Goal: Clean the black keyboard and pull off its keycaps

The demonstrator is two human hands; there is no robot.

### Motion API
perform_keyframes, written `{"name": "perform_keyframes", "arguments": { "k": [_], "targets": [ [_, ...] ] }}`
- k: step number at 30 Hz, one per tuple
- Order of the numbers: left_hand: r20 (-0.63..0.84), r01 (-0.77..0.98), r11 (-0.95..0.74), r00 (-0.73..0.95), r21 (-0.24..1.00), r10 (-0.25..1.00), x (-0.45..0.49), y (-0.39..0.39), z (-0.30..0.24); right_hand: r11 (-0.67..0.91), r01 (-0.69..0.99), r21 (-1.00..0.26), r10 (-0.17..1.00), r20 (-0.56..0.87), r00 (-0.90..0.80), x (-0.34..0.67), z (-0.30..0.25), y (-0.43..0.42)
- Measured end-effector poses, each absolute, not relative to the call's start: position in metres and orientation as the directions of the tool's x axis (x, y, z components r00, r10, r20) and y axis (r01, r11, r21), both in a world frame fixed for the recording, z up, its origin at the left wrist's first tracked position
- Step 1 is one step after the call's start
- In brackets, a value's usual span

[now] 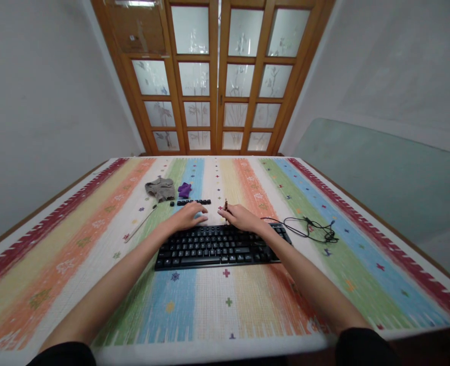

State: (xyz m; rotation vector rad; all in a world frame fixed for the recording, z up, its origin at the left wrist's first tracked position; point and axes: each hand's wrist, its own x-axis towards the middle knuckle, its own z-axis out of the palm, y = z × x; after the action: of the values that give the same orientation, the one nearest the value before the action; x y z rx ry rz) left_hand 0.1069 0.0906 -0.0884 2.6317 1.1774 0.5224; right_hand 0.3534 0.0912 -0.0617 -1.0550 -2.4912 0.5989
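Observation:
A black keyboard (205, 249) lies in front of me, its top edge beneath both wrists. My left hand (189, 216) hovers at its upper left edge, fingers curved and apart with nothing visible in them. Just beyond it is a row of loose black keycaps (181, 203), partly hidden by that hand. My right hand (240, 217) is closed at the upper middle of the keyboard. Between its thumb and fingers stands a small slim brown object (226, 204), too small to identify.
A grey cloth (160, 189) and a crumpled purple cloth (184, 190) lie beyond the keycaps. A thin stick with a dark tip (143, 222) rests on the left. The coiled black cable (312, 229) lies on the right. Everything sits on a striped tablecloth (210, 310).

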Motion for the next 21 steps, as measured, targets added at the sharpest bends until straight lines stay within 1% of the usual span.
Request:
{"name": "perform_keyframes", "arguments": {
  "k": [4, 8, 12, 15, 18, 21],
  "targets": [
    [0.187, 0.614, -0.684, 0.675, 0.393, 0.714, 0.119, 0.07, -0.086, 0.586, 0.569, -0.577, 0.739, 0.093, -0.667, 0.354, -0.06, 0.104],
    [0.14, 0.6, -0.683, 0.7, 0.416, 0.7, 0.126, 0.065, -0.085, 0.546, 0.541, -0.64, 0.746, 0.077, -0.661, 0.355, -0.063, 0.109],
    [0.123, 0.611, -0.664, 0.689, 0.431, 0.714, 0.128, 0.066, -0.084, 0.456, 0.553, -0.697, 0.806, 0.06, -0.589, 0.354, -0.07, 0.114],
    [0.142, 0.616, -0.646, 0.665, 0.45, 0.733, 0.13, 0.066, -0.083, 0.385, 0.537, -0.751, 0.832, 0.03, -0.554, 0.354, -0.073, 0.116],
    [0.172, 0.603, -0.608, 0.623, 0.516, 0.763, 0.135, 0.064, -0.082, 0.387, 0.481, -0.787, 0.827, 0.066, -0.558, 0.358, -0.071, 0.116],
    [0.166, 0.546, -0.537, 0.586, 0.643, 0.793, 0.146, 0.064, -0.081, 0.413, 0.43, -0.803, 0.814, 0.114, -0.57, 0.361, -0.065, 0.112]
  ]
}}
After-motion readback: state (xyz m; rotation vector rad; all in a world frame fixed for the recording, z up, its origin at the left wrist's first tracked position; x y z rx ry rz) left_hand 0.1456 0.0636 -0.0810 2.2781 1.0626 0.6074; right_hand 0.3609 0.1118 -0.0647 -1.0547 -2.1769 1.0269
